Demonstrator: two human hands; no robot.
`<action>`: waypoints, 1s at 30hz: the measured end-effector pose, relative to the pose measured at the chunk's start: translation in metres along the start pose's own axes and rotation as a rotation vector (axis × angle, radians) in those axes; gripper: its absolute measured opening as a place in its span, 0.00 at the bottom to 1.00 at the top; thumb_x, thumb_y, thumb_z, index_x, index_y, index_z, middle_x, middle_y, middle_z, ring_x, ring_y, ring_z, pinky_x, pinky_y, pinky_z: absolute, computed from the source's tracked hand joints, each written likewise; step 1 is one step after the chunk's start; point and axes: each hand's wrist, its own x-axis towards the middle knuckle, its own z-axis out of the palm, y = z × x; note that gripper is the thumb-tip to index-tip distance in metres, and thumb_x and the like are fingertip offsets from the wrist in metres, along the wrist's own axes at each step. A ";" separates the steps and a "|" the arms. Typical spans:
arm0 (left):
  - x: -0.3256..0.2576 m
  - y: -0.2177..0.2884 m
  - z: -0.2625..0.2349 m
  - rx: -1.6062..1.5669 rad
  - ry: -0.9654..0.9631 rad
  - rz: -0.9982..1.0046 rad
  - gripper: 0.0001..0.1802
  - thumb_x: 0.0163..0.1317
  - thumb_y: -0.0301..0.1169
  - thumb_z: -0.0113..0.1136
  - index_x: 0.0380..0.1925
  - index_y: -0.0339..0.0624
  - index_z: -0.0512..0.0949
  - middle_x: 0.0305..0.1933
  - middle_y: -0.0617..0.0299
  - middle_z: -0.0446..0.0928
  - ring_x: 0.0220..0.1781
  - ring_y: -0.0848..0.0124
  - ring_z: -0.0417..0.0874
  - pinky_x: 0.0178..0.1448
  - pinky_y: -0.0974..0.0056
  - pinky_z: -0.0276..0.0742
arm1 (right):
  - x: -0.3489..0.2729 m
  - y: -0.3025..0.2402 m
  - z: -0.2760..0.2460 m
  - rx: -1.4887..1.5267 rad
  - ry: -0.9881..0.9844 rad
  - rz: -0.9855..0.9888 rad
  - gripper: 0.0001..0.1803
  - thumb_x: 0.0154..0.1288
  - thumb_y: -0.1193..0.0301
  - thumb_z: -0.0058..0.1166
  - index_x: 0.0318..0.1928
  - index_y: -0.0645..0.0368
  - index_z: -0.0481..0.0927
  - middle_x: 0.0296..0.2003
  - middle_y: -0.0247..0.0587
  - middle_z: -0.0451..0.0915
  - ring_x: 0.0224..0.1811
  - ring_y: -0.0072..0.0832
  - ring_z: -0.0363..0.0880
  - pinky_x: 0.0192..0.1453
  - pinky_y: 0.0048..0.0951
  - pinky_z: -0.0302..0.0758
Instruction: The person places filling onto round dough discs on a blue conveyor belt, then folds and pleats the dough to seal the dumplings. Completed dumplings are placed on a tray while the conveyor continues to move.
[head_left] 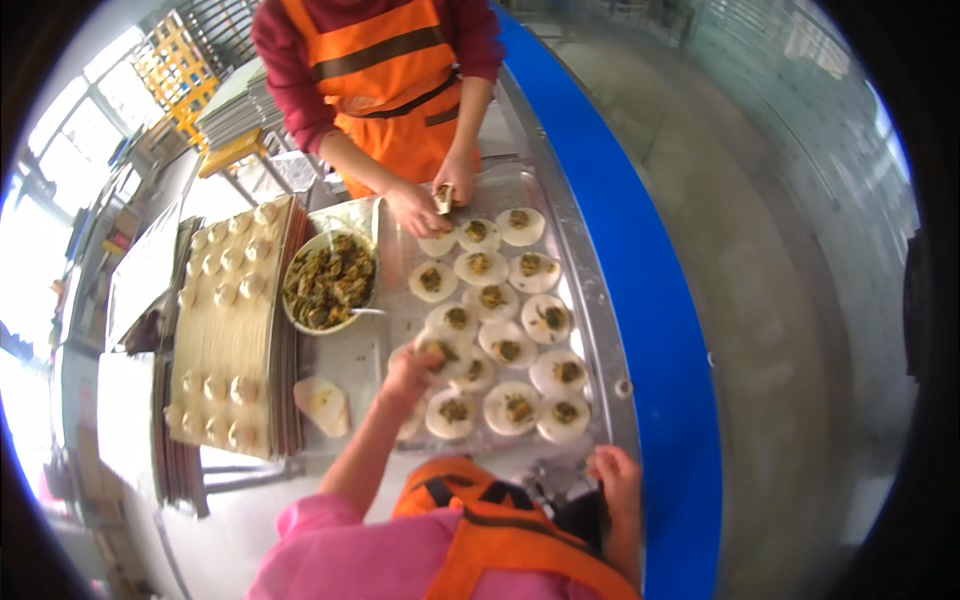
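Observation:
My left hand (408, 372) reaches over the steel tray (395, 270) and grips the near-left edge of a round dough wrapper (455, 372) topped with filling; motion blurs it a little. Other white dough wrappers (508, 408), each with a dab of green-brown filling, lie in rows on the tray. Close to the tray's near right corner, my right hand (615, 474) is held with loosely bent fingers apart and nothing visible in them. A bowl of chopped filling (330, 283), with a spoon handle (368, 311) sticking out, stands left of the rows.
Across the table a co-worker in an orange apron (385, 60) handles a wrapper with both hands (430, 205). Stacked boards (225, 340) at left carry shaped dough pieces. A loose dough piece (323, 405) lies beside them. A blue strip (640, 270) runs along the right.

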 end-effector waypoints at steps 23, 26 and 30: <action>0.059 0.018 -0.035 1.507 0.526 0.702 0.16 0.51 0.27 0.54 0.42 0.35 0.73 0.37 0.52 0.76 0.37 0.60 0.77 0.43 0.58 0.72 | -0.042 0.023 -0.059 -0.169 0.341 -0.011 0.11 0.54 0.68 0.52 0.37 0.59 0.75 0.28 0.38 0.77 0.29 0.27 0.75 0.34 0.26 0.71; 0.060 -0.011 0.039 1.492 0.435 0.991 0.17 0.50 0.27 0.55 0.43 0.35 0.72 0.39 0.51 0.75 0.39 0.59 0.76 0.45 0.57 0.70 | -0.062 0.056 -0.093 -0.256 0.386 0.021 0.13 0.55 0.65 0.53 0.40 0.57 0.75 0.30 0.38 0.78 0.32 0.29 0.77 0.36 0.29 0.73; 0.056 -0.068 0.138 1.512 0.170 0.983 0.20 0.49 0.28 0.57 0.44 0.35 0.71 0.41 0.50 0.73 0.42 0.57 0.74 0.48 0.56 0.69 | -0.112 0.084 -0.129 -0.217 0.640 0.033 0.11 0.54 0.64 0.51 0.35 0.57 0.76 0.30 0.43 0.78 0.32 0.35 0.77 0.36 0.30 0.72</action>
